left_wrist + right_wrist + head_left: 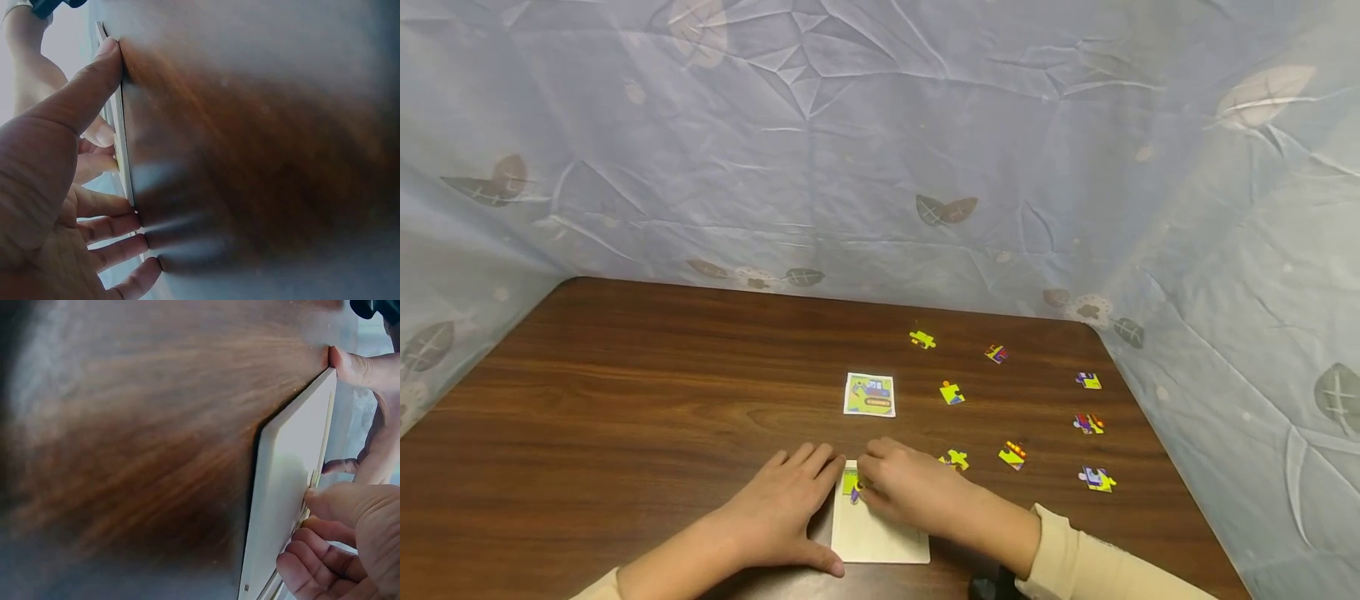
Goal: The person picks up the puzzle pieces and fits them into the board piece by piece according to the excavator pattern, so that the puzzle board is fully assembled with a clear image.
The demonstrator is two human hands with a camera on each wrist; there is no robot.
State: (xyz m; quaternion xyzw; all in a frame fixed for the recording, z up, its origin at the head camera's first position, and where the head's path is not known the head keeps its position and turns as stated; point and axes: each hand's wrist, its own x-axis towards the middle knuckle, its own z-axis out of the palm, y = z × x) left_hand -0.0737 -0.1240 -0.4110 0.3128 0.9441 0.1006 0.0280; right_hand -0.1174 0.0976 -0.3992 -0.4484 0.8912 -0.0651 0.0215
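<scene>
A pale wooden puzzle tray [880, 543] lies at the front of the table, with yellow-green and purple puzzle picture showing in its far left corner. My left hand [775, 510] rests along the tray's left side; its thumb touches near the front corner and its fingers lie on the table at the far end. Over the tray, my right hand [917, 487] pinches a small puzzle piece [856, 493] between thumb and index finger at that corner. The fingers hide much of this piece. In the right wrist view, the right thumb [331, 499] is low over the tray [294, 444].
A square picture card [870, 395] lies beyond the tray. Loose puzzle pieces are scattered to the right, including a yellow one [951, 392], a striped one [1012, 455] and a blue-and-yellow one [1097, 479]. A patterned curtain [865, 167] encloses the brown table [625, 392].
</scene>
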